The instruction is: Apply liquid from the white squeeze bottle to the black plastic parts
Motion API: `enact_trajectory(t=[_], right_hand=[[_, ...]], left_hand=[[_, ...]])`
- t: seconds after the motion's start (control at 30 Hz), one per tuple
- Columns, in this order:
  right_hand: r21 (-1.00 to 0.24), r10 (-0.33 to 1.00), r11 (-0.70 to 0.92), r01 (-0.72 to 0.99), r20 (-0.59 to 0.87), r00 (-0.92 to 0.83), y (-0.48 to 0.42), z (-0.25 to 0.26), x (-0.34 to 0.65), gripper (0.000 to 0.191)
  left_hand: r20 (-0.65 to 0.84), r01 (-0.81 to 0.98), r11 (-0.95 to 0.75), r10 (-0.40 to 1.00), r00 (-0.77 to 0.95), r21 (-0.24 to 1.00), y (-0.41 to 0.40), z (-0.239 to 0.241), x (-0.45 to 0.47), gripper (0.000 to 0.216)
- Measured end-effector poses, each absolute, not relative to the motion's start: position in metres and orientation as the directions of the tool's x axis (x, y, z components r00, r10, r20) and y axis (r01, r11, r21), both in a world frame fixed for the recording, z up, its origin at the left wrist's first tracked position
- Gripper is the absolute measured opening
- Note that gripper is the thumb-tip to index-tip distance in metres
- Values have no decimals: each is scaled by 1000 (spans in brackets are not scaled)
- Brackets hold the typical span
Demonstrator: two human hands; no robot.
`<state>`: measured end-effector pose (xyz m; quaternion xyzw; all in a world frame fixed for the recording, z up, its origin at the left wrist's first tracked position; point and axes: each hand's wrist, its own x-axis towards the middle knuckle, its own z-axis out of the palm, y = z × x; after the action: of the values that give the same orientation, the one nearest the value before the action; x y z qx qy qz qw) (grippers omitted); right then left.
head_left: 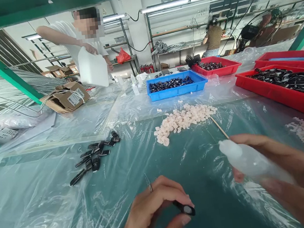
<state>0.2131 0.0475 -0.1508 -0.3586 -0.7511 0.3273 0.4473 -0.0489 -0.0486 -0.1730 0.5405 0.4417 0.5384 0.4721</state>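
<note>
Between the thumb and fingers of my left hand (pixel 157 208) is a small black plastic part (pixel 187 209) with a pale round spot on its end. My right hand (pixel 287 171) is wrapped round a translucent squeeze bottle (pixel 252 159), tilted with its nozzle toward the left. A thin wooden stick (pixel 219 127) runs from near that hand to a pile of small whitish pieces (pixel 182 119). To the left, several black plastic parts (pixel 92 155) lie in a loose group on the plastic-covered table (pixel 135 159).
A blue tray (pixel 178 93) of black parts stands behind the pile. Red trays (pixel 278 90) (pixel 221 71) are at the right and back. A cardboard box (pixel 66 98) is at the left. Across the table a person (pixel 63 40) holds a white jug (pixel 92 69) near small bottles (pixel 135 89).
</note>
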Motion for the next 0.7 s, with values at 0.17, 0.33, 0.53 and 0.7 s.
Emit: enact_trajectory(t=[0.17,0.33,0.53,0.7], right_hand=[[-980,824,168,108,80,-561,51,-169,189,34],[-942,809,223,253,34,-587,42,-194,174,35],[-842,661,472,261,141,-737,93,-164,187,48],[-514,634,730,451,261,-728,168,-171,139,20]], left_hand=[[214,16,-214,976,32,977,-41,-175,-56,13],[262,40,-263,965,24,964,-30,-176,-68,11],[285,8,-285,958,-10,958,-28,-176,-72,7],[409,98,-409,912,19,907,-27,-176,-75,20]])
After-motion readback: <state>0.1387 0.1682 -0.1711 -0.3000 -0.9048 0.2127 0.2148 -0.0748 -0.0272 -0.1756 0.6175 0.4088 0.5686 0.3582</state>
